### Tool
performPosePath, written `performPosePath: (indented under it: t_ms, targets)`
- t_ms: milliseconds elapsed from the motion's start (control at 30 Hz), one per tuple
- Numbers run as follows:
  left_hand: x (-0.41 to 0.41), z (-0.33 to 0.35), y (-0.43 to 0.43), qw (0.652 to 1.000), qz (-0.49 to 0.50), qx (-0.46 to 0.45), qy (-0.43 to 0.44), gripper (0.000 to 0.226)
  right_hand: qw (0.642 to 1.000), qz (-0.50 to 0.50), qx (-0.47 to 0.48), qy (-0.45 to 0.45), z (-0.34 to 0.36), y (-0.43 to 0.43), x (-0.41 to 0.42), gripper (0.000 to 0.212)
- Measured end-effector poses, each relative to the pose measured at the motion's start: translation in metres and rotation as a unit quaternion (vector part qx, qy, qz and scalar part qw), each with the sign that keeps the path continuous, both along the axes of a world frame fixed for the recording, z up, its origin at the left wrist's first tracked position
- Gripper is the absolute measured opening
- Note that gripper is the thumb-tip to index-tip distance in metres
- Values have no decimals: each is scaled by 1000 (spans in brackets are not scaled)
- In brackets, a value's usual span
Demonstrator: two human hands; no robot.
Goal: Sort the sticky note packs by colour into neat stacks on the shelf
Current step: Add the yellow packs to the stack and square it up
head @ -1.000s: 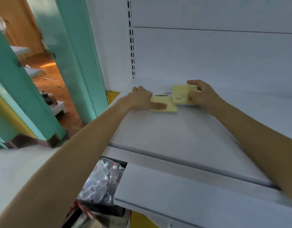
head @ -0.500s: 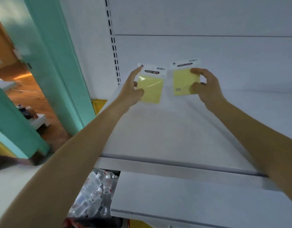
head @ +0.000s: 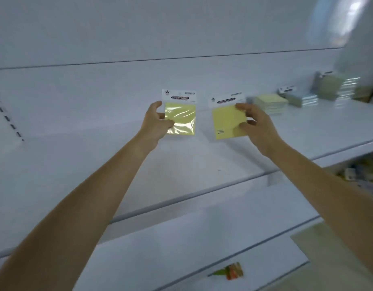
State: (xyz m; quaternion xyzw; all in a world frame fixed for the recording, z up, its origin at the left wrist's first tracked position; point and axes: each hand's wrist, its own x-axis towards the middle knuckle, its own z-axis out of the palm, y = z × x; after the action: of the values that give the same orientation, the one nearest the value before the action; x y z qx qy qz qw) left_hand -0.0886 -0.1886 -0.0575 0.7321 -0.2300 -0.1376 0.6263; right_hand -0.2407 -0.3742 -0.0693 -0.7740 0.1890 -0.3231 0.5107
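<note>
Head view, left hand [head: 155, 122] pinching one yellow sticky note pack [head: 180, 114], right hand [head: 255, 126] gripping a second yellow pack [head: 226, 120], both upright above white shelf [head: 97, 156], blurred stacks [head: 271, 102] far right

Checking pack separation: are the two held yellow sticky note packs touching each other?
Apart. Head view shows bare white shelf between the left-hand pack and the right-hand pack.
</note>
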Motion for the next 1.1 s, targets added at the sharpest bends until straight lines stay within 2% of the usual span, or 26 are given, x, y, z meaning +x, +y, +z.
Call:
performPosePath:
  t_ms: [267, 433, 733, 900, 1100]
  targets:
    - [-100, 1, -168, 996, -60, -59, 1, 73, 997, -66, -32, 28, -3, -119, -115, 54]
    - [-127, 4, -223, 997, -18, -73, -22, 67, 993, -62, -70, 73, -12, -174, -144, 51]
    - [-101, 18, -272, 992, 63, -81, -76, 46, 994, -38, -83, 66, -8, -227, -117, 52]
    - [-68, 22, -304, 993, 68, -75, -67, 46, 994, -39, -89, 46, -5, -260, -91, 54]
    - [-43, 18, -340, 995, 51, -64, -61, 46, 998, -50, -49, 4, 3, -301, -65, 53]
